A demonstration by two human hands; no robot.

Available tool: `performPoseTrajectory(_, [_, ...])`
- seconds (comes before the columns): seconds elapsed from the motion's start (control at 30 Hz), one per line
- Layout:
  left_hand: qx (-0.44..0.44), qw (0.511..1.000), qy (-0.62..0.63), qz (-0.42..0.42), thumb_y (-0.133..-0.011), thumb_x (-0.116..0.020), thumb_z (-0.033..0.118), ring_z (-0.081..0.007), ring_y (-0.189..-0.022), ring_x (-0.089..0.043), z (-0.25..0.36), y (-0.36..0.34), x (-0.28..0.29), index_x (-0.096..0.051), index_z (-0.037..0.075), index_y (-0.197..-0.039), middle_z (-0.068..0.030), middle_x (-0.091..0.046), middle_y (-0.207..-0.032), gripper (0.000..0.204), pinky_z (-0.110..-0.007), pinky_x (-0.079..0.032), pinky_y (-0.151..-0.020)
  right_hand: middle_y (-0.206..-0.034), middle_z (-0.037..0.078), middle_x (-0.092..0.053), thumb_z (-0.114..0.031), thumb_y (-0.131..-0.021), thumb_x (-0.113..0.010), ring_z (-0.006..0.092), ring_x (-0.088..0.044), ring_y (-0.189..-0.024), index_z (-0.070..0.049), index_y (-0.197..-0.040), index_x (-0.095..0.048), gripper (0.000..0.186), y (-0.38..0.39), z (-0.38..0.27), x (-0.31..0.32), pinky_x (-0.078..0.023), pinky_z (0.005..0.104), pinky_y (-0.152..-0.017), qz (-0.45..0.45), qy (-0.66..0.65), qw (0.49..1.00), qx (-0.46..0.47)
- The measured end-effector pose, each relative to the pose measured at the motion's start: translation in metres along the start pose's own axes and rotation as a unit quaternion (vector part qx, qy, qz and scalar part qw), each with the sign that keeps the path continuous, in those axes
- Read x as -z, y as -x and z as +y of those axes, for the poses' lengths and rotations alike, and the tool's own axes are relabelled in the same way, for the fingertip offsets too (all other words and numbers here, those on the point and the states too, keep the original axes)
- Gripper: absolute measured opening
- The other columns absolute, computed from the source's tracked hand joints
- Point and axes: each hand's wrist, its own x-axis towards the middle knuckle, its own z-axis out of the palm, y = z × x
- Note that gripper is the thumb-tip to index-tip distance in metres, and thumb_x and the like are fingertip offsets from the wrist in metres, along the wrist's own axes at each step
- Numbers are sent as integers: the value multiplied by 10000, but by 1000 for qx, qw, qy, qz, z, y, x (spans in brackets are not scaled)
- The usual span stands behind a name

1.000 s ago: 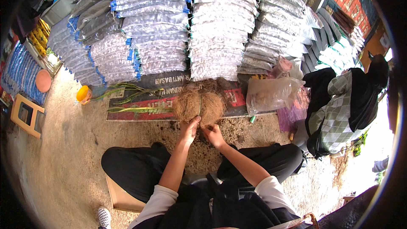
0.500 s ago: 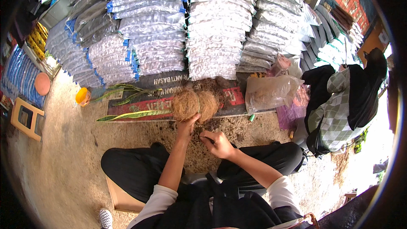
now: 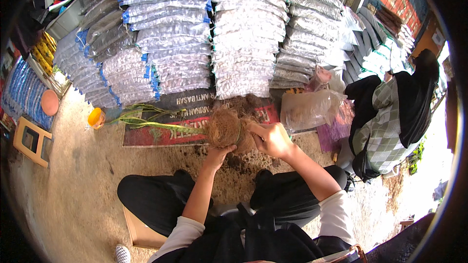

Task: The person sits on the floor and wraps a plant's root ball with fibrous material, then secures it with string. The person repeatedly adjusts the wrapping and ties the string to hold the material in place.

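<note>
A brown ball of coconut fibre (image 3: pixel 222 127) with a thin green string round it is held up in front of me. My left hand (image 3: pixel 219 156) grips it from below, thumb and fingers against the fibre. Long green leaves with yellow edges (image 3: pixel 180 129), like a snake plant's, stretch out from its left side. My right hand (image 3: pixel 274 140) is closed at the ball's right side, with its fingertips against the fibre. Anything pinched in those fingers is too small to make out. Dark loose fibre (image 3: pixel 246 101) lies just behind the ball.
Stacked filled plastic bags (image 3: pixel 248 34) line the far side. A printed dark and red sheet (image 3: pixel 139 137) lies under the leaves. Clear plastic bags (image 3: pixel 309 109) and a seated person (image 3: pixel 390 117) are on the right. To the left are a yellow cup (image 3: pixel 96 118) and a stool (image 3: pixel 32 141).
My right hand has moved up and right, from below the ball to its right side. The ball has turned and shifted slightly, still in my left hand.
</note>
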Motion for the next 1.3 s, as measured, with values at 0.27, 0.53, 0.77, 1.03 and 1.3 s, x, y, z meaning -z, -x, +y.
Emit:
performPoseTrajectory(0.27, [-40, 998, 6, -55, -651, -762, 128, -262, -1153, -398, -5, 1, -2, -377, 85, -1233, -93, -418, -1215, 699, -429, -386, -946, -606, 183, -555, -91, -727, -567, 356, -561, -586, -56, -879, -578, 156, -17, 29, -1, -449, 413, -535, -26, -33, 992, -121])
performPoseTrajectory(0.53, [-31, 997, 32, -67, -637, -744, 163, -223, -1001, -476, -3, 9, 1, -383, 92, -1211, -63, -457, -1099, 682, -374, -438, -829, -573, 118, -559, -40, -737, -582, 142, -535, -525, 23, -818, -598, 104, -19, 41, -12, -418, 300, -513, -86, -154, 969, -171])
performPoseTrajectory(0.77, [-32, 998, 45, -42, -639, -709, 154, -79, -353, -259, -3, 10, 4, -527, 115, -859, 43, -379, -512, 288, -235, -247, -377, -669, 83, -570, -70, -728, -604, 100, -511, -615, 17, -796, -604, 111, -7, 57, -35, -418, 267, -572, -94, -274, 923, -252])
performPoseTrajectory(1.03, [29, 999, -18, -16, -674, -683, 190, -99, -412, -357, 3, 8, 9, -520, 109, -801, 24, -417, -542, 222, -260, -310, -418, -678, 16, -528, -67, -725, -629, 78, -474, -618, -15, -969, -536, 267, 2, 77, -38, -389, 238, -546, 83, -365, 865, -334])
performPoseTrajectory(1.3, [46, 989, -122, 76, -640, -720, 319, -340, -1127, -396, 12, -1, -11, -365, 90, -1228, -152, -414, -1175, 724, -514, -322, -917, -911, 140, -561, -201, -807, -599, 216, -553, -844, -33, -1121, -449, 386, 11, 32, -34, -443, 301, -710, 64, -53, 985, -151])
